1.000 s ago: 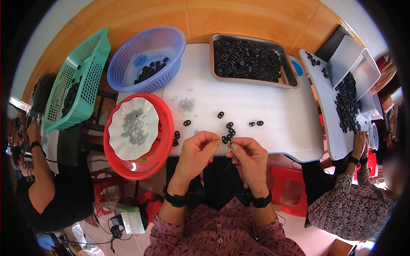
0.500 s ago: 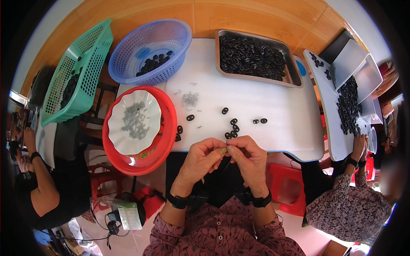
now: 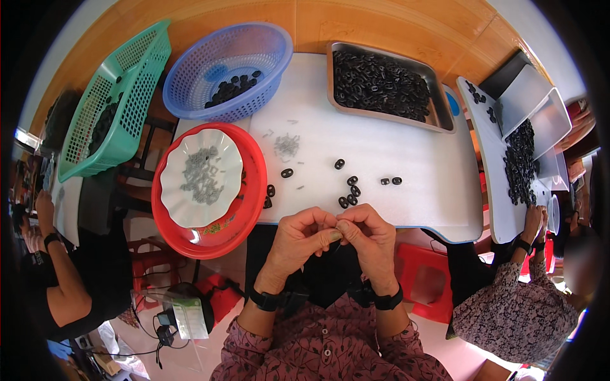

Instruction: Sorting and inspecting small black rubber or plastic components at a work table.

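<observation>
Red basin [image 3: 254, 197]: white table's [image 3: 426, 165] left end. Left hand [image 3: 293, 246]: table's near edge, thumb and index together. Black two-holed pieces [image 3: 355, 191]: on table, near that edge. Right hand [image 3: 372, 246]: same edge, fingertips together. Anything pinched: can't tell.

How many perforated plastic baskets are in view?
2: a blue round perforated plastic basket beyond the red round plastic basin, and a green rectangular perforated plastic basket farther left. Others could be hidden at the dark picture edges.
</observation>
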Demonstrator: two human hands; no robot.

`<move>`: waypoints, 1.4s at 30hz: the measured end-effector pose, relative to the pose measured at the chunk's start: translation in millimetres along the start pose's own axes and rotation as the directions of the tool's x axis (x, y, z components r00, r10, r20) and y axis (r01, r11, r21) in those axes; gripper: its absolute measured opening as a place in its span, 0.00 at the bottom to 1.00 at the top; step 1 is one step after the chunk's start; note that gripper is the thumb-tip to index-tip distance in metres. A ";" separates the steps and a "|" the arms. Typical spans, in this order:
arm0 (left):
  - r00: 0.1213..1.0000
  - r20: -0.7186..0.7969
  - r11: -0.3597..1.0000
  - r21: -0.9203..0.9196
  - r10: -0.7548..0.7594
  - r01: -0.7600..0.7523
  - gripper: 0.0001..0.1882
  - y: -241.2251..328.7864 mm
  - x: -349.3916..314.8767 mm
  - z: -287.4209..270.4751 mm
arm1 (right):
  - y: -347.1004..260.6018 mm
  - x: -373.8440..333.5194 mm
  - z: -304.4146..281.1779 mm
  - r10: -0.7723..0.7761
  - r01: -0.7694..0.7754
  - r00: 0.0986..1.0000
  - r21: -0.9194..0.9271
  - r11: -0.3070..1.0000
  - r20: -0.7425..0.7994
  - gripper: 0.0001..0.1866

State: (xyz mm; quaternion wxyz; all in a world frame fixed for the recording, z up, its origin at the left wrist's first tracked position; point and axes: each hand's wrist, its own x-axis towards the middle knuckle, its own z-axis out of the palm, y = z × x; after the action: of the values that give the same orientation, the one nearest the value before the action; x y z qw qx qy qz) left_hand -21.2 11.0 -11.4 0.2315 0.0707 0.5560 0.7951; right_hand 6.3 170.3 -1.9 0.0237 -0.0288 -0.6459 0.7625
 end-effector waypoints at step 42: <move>0.803 -0.584 0.976 -0.079 0.119 -0.202 0.08 -9.6 -11.1 3.8 | 19.6 19.8 45.0 -0.425 0.421 0.892 -0.629 0.653 0.155 0.08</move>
State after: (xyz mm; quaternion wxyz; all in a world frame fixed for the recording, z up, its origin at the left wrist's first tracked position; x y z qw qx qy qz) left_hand -7.2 11.9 -17.1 -0.0113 -0.1421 0.5360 0.8321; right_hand -16.8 124.2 -14.1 0.1910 0.1137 -0.8571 0.4647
